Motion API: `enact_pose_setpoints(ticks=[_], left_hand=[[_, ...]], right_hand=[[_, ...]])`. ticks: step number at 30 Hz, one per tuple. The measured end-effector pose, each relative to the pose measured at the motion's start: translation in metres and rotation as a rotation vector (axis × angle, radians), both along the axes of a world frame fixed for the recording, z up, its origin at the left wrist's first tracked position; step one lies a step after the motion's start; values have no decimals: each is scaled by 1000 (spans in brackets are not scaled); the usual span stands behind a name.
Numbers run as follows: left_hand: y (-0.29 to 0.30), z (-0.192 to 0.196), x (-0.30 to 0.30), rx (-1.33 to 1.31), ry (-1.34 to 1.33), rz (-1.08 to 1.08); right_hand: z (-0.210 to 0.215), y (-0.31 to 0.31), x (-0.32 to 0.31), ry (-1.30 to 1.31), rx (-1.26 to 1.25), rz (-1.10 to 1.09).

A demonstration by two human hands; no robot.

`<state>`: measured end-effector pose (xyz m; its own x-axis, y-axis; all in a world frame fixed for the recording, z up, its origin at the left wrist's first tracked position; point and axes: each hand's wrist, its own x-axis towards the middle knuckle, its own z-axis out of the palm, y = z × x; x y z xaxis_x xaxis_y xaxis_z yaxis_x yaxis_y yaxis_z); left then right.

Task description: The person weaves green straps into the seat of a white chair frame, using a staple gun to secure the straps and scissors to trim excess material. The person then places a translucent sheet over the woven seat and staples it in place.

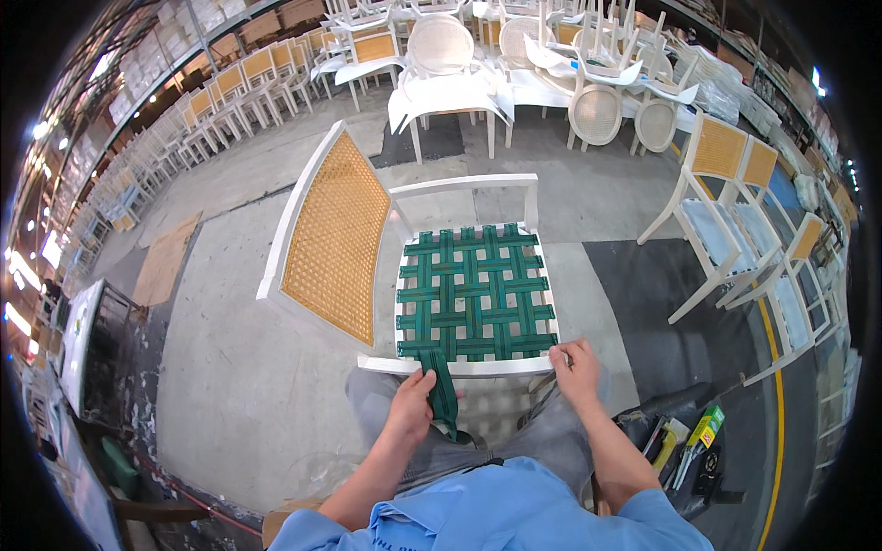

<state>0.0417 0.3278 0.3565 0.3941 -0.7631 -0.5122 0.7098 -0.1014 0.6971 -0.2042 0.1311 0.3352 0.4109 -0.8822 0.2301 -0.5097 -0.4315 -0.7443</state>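
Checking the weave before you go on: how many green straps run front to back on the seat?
4, side by side across the chair seat; the second from left trails into the left hand.

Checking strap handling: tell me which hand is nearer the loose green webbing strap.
Left. The left hand grips the loose green webbing strap; the right hand rests apart on the white chair frame.

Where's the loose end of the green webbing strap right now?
In the head view, the loose strap end hangs over the near rail of the white chair frame, left of centre, gripped by the left hand; the right hand rests at the rail's right corner.

One chair (404, 266), two hands (496, 386)
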Motion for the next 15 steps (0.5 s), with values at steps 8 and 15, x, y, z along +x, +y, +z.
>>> enact_pose_setpoints(ticks=[8,15], left_hand=[[2,-2,35,43,-83,174],[38,32,37,35,-44,236]], right_hand=[[-13,50,19,-86,32,54],[12,63,25,-4,448,446]])
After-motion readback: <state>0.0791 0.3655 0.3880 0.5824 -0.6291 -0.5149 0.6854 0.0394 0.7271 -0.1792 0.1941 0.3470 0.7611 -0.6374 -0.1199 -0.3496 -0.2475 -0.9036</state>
